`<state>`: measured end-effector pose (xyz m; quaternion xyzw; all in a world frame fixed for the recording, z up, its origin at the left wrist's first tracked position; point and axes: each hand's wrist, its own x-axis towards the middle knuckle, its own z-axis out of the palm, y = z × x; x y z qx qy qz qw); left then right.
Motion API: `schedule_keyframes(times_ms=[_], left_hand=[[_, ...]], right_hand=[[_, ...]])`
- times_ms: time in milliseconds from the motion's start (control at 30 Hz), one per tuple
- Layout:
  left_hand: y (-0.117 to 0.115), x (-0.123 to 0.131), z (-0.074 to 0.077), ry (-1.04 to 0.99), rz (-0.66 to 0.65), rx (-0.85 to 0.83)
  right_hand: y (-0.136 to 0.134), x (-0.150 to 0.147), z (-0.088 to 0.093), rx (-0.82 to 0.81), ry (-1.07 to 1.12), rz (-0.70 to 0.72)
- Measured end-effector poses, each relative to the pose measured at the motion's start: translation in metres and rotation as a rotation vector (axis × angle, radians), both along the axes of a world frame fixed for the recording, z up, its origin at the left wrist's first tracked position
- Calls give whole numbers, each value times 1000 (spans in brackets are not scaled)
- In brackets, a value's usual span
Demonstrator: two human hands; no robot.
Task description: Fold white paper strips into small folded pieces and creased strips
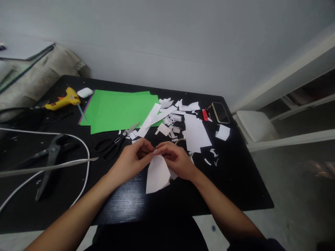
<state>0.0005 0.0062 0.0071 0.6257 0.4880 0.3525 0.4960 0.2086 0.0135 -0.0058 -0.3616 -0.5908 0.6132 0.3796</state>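
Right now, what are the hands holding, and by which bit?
The left hand and right hand pinch a white, tapering paper piece by its far end; the exact grip is hidden.

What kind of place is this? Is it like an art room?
It looks like a craft desk, though I can't tell what room. On the black table are scissors, lots of cut white paper scraps and what seems a yellow glue gun.

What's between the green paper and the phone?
Head view: white scraps, some overlapping the green paper, then a small red item near the phone.
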Motion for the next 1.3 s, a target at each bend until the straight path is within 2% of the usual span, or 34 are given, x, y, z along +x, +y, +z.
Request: schedule_keyframes(times_ms=[233, 467, 733, 867, 1033, 1167, 1300], left_hand=[[2, -2, 5, 104, -44, 128], [2, -3, 3, 246, -95, 317], [0, 0, 0, 337, -148, 396], [0, -1, -4, 358, -176, 402], [2, -3, -7, 278, -135, 420], [1, -5, -10, 291, -40, 401], [0, -4, -12, 310, 15, 412]], right_hand=[[2, 0, -2, -29, 37, -45], [3, 1, 3, -30, -74, -97], [3, -1, -3, -67, -52, -192], [4, -2, -5, -108, 11, -189], [5, -1, -2, -212, 92, -164], [5, -1, -3, -280, 204, -103], [4, -3, -7, -220, 180, -95]])
